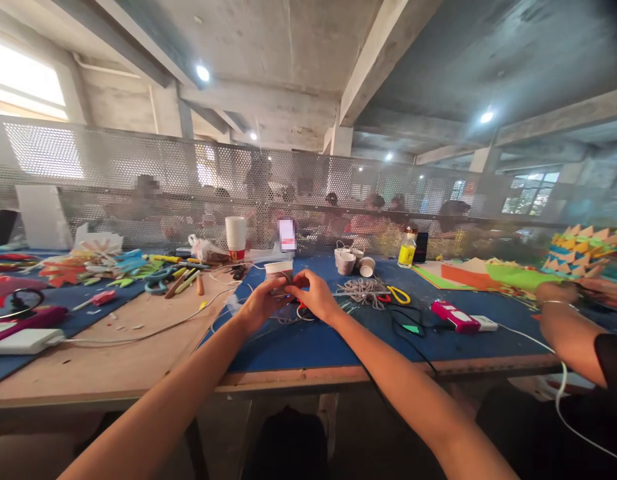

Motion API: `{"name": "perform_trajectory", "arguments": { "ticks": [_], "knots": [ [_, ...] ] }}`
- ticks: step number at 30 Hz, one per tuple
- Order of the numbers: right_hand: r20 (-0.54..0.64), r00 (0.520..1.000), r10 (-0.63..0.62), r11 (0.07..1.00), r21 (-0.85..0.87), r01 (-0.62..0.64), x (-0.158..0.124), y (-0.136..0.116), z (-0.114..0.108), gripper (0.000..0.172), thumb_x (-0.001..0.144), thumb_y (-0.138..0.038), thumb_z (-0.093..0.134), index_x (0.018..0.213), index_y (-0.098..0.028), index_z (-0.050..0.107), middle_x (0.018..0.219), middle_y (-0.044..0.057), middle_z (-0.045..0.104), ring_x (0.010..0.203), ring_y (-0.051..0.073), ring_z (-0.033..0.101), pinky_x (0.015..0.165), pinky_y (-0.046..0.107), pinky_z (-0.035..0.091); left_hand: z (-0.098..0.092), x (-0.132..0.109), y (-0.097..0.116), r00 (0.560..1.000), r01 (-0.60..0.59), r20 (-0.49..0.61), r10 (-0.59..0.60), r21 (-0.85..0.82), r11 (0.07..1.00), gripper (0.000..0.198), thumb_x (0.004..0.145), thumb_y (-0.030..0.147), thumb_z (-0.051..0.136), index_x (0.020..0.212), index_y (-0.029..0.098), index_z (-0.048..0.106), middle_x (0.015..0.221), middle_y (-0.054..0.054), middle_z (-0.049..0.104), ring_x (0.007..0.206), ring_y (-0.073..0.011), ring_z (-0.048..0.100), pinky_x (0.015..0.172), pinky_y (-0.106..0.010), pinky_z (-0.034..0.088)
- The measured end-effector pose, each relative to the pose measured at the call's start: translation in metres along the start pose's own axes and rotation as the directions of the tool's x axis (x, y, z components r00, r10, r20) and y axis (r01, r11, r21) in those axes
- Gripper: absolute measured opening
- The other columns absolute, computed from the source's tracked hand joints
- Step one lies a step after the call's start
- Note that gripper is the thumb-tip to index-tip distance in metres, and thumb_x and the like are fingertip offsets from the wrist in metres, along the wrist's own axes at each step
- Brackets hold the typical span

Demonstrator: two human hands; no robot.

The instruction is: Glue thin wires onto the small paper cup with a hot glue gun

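The cup (279, 267) is held upright at the blue mat (308, 350), its wider end turned up. A pale, whitish band is left showing at the rim, while a dull grey-brown is seen on the wall beneath, where the material cannot be made out. The cup is gripped from both sides, so its lower part is mostly hidden; whether the mat is touched by its base cannot be told
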State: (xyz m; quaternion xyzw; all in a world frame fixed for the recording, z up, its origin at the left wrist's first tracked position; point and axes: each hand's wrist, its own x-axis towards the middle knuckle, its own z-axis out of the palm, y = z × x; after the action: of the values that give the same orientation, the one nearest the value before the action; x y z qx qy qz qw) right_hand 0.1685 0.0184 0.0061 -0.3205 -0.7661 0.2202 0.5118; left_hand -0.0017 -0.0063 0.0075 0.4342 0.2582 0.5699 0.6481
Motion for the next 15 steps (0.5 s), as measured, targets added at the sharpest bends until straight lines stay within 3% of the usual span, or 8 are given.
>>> {"name": "perform_trajectory", "arguments": {
  "ticks": [5,15],
  "knots": [
    [0.031,0.999,0.025,0.998,0.055,-0.027,-0.001,0.008,-0.005,0.026,0.085,-0.046,0.07,0.088,-0.021,0.062,0.084,0.001,0.07,0.078,0.016,0.066,0.077,0.03,0.052,0.0,0.001,-0.002,1.0,0.023,0.007,-0.023,0.016,1.0,0.023,0.083,0.022,0.07,0.103,0.013,0.076,0.091,-0.008,0.077,0.085,-0.02,0.07,0.083,-0.032,0.056],
    [-0.068,0.998,0.013,0.998,0.062,-0.008,-0.004,-0.004,-0.013,0.019,0.088,-0.041,0.063,0.085,-0.022,0.06,0.083,0.001,0.069,0.078,0.017,0.067,0.08,0.031,0.052,-0.001,-0.001,-0.001,0.997,0.033,0.069,-0.037,0.057,0.998,0.032,0.087,0.022,0.067,0.117,0.015,0.074,0.103,-0.011,0.078,0.1,-0.0253,0.071,0.088,-0.037,0.056]
  ]
}}
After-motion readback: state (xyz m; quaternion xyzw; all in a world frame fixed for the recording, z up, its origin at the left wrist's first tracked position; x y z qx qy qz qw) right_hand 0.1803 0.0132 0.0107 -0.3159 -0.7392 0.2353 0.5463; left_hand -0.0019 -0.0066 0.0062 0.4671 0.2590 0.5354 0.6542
